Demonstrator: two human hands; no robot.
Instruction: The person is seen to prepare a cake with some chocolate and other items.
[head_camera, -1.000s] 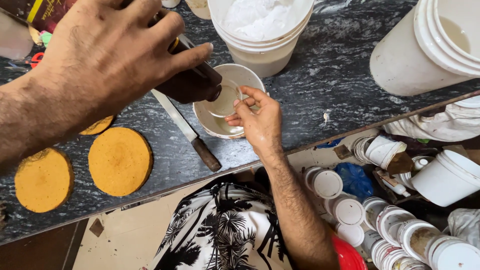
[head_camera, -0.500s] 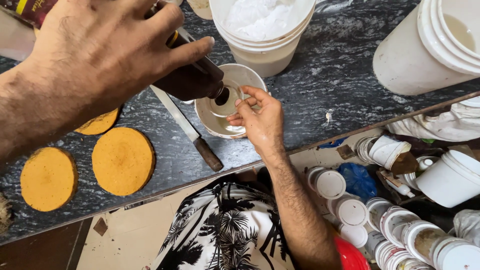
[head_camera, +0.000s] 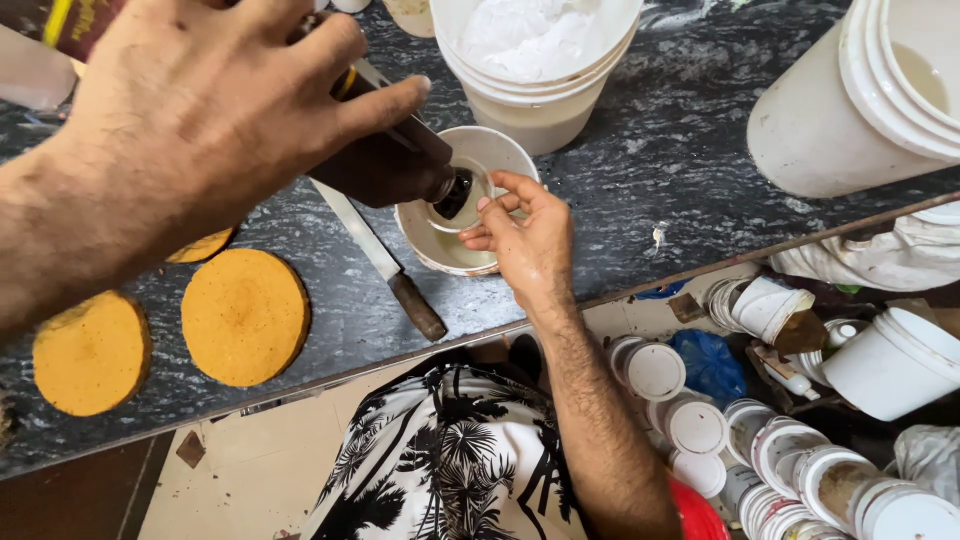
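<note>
On the dark worktop (head_camera: 640, 210), the left hand (head_camera: 210, 120) grips a tilted brown bottle (head_camera: 385, 165) over the small white bowl (head_camera: 440, 240), while the right hand (head_camera: 525, 245) pinches a small cap (head_camera: 462, 198) at its mouth; pouring looks underway, the bowl holding only a little liquid.

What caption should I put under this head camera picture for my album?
Left hand tips a dark bottle over a small white bowl steadied by the right hand.

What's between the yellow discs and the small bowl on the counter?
Head view: a knife lies diagonally on the dark counter, between the nearest yellow disc and the small bowl. Its handle points toward the counter edge.
</note>
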